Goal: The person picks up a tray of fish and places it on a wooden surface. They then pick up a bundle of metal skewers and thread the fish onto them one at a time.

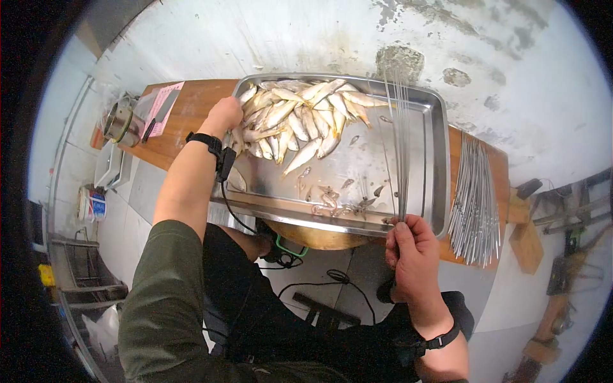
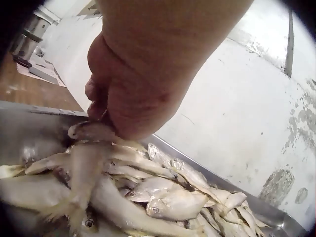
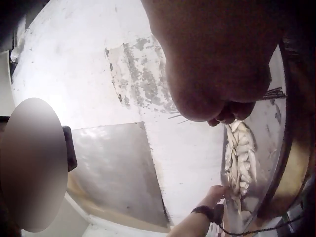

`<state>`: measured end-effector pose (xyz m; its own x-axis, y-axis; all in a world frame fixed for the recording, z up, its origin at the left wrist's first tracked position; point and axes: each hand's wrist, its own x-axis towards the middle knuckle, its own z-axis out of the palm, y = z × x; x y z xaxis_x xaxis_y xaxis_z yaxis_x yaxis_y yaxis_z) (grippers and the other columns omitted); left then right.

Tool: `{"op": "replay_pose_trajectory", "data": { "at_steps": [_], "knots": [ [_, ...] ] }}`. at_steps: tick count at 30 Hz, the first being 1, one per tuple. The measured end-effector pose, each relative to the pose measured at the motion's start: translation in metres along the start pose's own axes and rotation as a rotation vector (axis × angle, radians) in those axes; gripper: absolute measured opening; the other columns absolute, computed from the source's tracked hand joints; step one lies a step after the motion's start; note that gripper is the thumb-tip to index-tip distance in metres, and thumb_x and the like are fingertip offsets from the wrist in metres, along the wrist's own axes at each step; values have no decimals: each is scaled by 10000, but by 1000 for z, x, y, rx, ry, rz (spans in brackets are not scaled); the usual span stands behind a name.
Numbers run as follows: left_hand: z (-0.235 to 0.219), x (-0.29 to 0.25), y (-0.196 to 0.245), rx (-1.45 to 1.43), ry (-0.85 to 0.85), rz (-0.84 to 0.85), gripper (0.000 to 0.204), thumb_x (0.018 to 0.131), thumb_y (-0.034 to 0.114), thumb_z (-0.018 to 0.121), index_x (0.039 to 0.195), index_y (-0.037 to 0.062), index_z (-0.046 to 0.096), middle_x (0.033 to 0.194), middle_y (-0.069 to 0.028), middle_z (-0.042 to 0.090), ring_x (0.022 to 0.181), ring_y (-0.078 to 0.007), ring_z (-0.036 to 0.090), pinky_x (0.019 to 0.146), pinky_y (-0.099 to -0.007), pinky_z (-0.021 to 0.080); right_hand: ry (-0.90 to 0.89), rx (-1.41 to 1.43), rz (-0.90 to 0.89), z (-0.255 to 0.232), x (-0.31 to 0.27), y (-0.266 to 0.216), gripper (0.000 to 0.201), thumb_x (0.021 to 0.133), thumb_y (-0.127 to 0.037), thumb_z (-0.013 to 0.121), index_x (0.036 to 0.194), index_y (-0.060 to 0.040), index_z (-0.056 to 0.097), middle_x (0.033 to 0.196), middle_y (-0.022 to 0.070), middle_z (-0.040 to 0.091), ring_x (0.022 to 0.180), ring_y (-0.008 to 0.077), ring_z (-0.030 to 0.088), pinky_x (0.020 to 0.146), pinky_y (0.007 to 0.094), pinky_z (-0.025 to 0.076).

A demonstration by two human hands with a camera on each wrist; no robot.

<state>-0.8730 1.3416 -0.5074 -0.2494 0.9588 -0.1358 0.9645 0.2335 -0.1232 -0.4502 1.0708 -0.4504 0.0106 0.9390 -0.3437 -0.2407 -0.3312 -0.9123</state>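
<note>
My left hand (image 1: 226, 115) is at the left end of a heap of small silvery-yellow fish (image 1: 281, 118) in a metal tray (image 1: 418, 147). In the left wrist view its curled fingers (image 2: 96, 108) pinch a fish (image 2: 94, 131) on top of the heap; the thumb side of the hand hides part of the grip. My right hand (image 1: 415, 252), low over the tray's front right corner, grips a bundle of thin metal skewers (image 1: 401, 147) by one end. The skewers point up and away across the tray. One skewer stands apart from the bundle.
More skewers (image 1: 476, 201) lie on the wooden table (image 1: 179, 118) right of the tray. Fish scraps (image 1: 329, 201) lie along the tray's front. A knife (image 1: 163, 112) rests on pink paper at the left, near a metal pot (image 1: 124, 124). A stained wall (image 1: 287, 38) stands behind.
</note>
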Motion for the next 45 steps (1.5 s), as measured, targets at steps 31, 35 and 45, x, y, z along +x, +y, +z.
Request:
{"op": "replay_pose_trajectory", "data": {
  "at_steps": [31, 35, 45],
  "knots": [
    [-60, -186, 96, -1568, 138, 206, 313, 879, 44, 599, 1173, 1, 501, 772, -6, 576, 705, -92, 550, 623, -242, 462, -103, -285, -42, 8, -7, 36, 192, 889, -134, 558, 973, 38, 551, 734, 60, 606, 649, 106, 556, 601, 262, 453],
    [-63, -218, 111, -1845, 99, 148, 353, 857, 31, 610, 1193, 18, 505, 793, 11, 590, 688, -65, 547, 601, -210, 440, -120, -309, -30, 4, -13, 42, 203, 887, -142, 568, 977, 39, 550, 730, 55, 604, 636, 104, 550, 587, 262, 449],
    [-30, -201, 128, -1996, -231, 157, 206, 870, 67, 606, 1074, 67, 574, 821, 39, 628, 724, -43, 563, 626, -194, 443, -93, -156, 48, -6, -16, 53, 98, 902, -71, 547, 989, -33, 522, 678, -10, 521, 562, 57, 464, 501, 200, 370]
  ]
}}
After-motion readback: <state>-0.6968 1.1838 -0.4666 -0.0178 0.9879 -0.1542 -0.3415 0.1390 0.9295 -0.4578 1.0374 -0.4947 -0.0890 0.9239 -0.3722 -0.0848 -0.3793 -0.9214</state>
